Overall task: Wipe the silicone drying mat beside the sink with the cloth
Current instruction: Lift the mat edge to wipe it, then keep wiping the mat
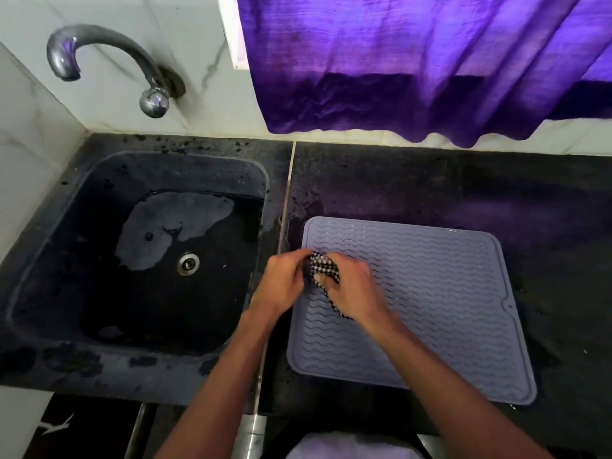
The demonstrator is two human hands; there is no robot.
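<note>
**Both hands hold the cloth at the mat's left edge**

Two bare forearms reach in from the near edge. Left hand and right hand meet over the far-left part of the grey silicone drying mat, both closed around a bunched black-and-white checked cloth. One end of the cloth hangs down onto the mat. The mat lies flat on the dark counter, just right of the sink.
</note>
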